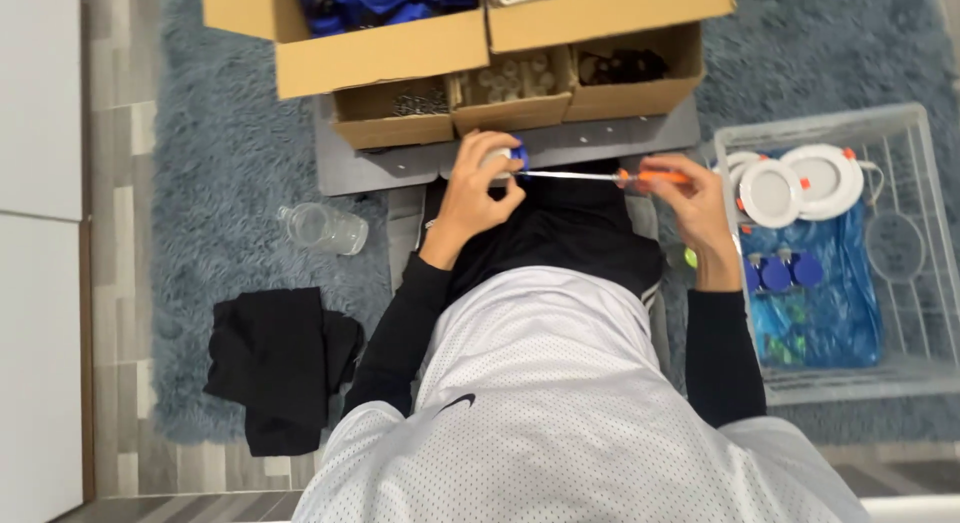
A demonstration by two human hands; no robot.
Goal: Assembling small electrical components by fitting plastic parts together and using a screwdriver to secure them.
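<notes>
Ahead of your hands you have a large brown cardboard box [400,48] with open flaps, holding blue items, and against its near side three small open brown cartons in a row: the left carton [390,118] holds metal parts, the middle carton [510,98] pale round parts, the right carton [635,78] dark parts. To your right, a blue plastic bag [830,293] lies in the clear plastic crate [900,133], beneath round white discs. No labels, signs or screens can be made out
</notes>
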